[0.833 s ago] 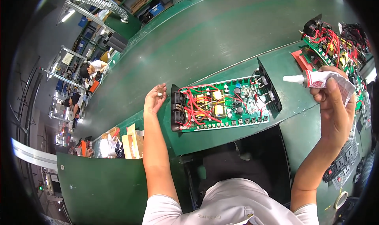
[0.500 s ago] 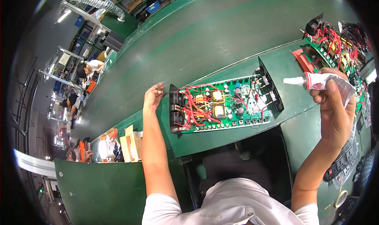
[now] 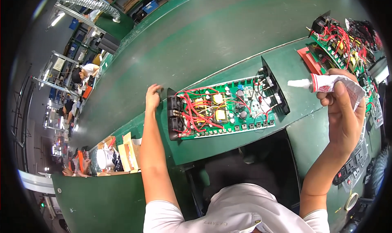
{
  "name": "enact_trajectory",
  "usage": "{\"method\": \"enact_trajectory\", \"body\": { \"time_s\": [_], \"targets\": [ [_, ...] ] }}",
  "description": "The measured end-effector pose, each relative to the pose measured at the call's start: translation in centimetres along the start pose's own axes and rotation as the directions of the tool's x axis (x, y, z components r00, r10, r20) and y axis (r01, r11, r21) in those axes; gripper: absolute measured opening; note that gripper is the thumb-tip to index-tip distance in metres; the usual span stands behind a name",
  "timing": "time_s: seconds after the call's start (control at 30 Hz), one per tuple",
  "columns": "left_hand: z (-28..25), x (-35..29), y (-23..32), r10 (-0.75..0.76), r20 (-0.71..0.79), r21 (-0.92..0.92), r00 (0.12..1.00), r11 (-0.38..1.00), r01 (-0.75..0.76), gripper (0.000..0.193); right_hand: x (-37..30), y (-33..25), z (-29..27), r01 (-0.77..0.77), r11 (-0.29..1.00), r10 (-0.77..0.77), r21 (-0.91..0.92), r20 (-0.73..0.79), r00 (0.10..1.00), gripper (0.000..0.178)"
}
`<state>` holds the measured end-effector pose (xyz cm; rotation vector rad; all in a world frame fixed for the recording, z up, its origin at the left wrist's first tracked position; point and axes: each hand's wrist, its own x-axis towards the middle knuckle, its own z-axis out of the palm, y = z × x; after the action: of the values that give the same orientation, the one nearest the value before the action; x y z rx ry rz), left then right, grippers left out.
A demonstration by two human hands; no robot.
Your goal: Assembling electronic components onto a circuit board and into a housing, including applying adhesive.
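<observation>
A green circuit board (image 3: 228, 108) with red wires, yellow parts and black end plates lies on the green bench in front of me. My left hand (image 3: 152, 97) rests at the board's left end, fingers curled against its black end plate. My right hand (image 3: 342, 110) is raised to the right of the board and grips a squeezed white tube (image 3: 322, 84) with red print. The tube's white nozzle points left, toward the board's right end plate, and stays apart from it.
More wired circuit boards (image 3: 343, 41) lie at the far right beside a red tray (image 3: 309, 59). Cardboard pieces and small parts (image 3: 118, 153) sit at the left. A green conveyor belt (image 3: 212, 32) runs behind the board. Other people (image 3: 83, 73) work far left. A tape roll (image 3: 351, 200) lies lower right.
My left hand has come down and closed in on the board's left end plate. My right hand with the tube has barely moved.
</observation>
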<state>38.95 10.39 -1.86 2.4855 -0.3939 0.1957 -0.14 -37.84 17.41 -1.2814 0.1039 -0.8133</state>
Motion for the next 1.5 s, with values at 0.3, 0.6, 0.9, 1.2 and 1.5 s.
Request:
{"method": "enact_trajectory", "body": {
  "time_s": [0.3, 0.6, 0.9, 1.2, 1.5],
  "targets": [
    [-0.1, -3.0, 1.8, 0.004, 0.015, 0.519, 1.000, 0.854, -0.012, 0.060, -0.2, -0.5, 0.0, 0.014, 0.998, -0.016, 0.054, 0.027, 0.999, 0.030],
    [0.6, -2.9, 5.3, -0.082, 0.089, 0.662, 0.993, 0.749, 0.002, 0.034, -0.9, -2.2, -1.0, 0.030, 0.996, -0.023, -0.082, 0.076, 0.997, 0.033],
    [-3.3, 1.4, 0.8, -0.484, 0.421, -0.214, 0.767, 0.769, 0.602, 0.040, -1.3, -1.8, -1.7, 0.093, 0.990, -0.087, -0.105, 0.064, 0.994, 0.034],
    [-4.4, 1.2, -4.4, -0.581, 0.282, -0.158, 0.763, 0.756, 0.635, 0.032, -1.4, -0.7, 2.4, 0.098, 0.976, -0.137, 0.193, 0.199, 0.970, 0.034],
    [-2.4, -0.1, -1.8, -0.560, 0.038, -0.305, 0.827, 0.782, 0.544, 0.024, -1.8, -1.2, 2.2, 0.158, 0.983, -0.168, 0.097, 0.103, 0.980, 0.037]
  ]
}}
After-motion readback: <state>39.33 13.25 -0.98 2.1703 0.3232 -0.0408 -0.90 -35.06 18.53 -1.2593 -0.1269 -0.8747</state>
